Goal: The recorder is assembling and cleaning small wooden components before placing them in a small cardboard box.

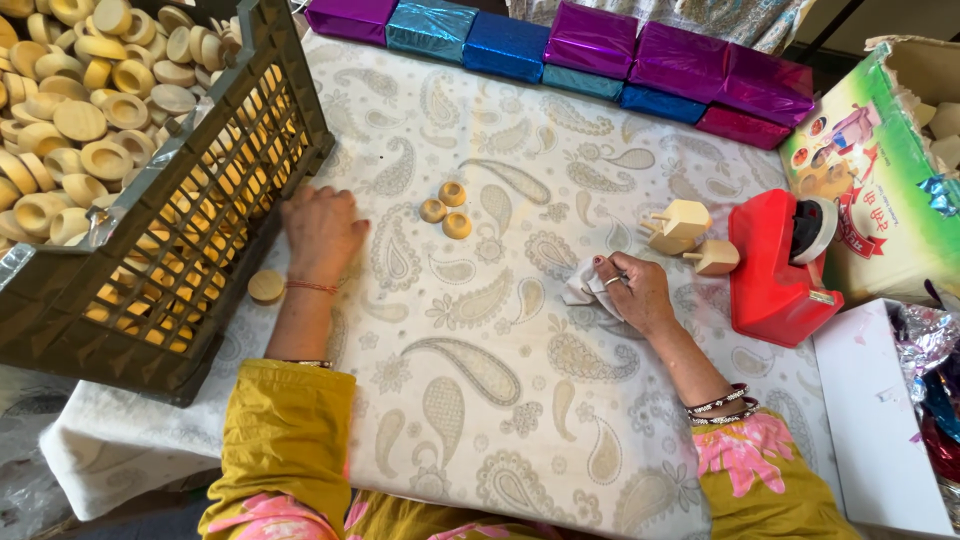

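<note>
A white cloth (583, 287) is gripped in the right hand (633, 292); the left hand (322, 228) is laid flat, released. Wiping seems underway. Next, a wooden top (678, 225) likely must be grasped.

Shiny foil-wrapped boxes (560, 45) run along 12 o'clock, red tape dispenser (775, 270) at 3, printed carton (880, 170) just past it.

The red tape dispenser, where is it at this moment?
In the head view, the red tape dispenser stands on the table's right side, just right of the wooden spinning tops and beyond the right hand.

Foil-wrapped boxes (590, 45) top edge; printed carton (880, 160) right.
</note>
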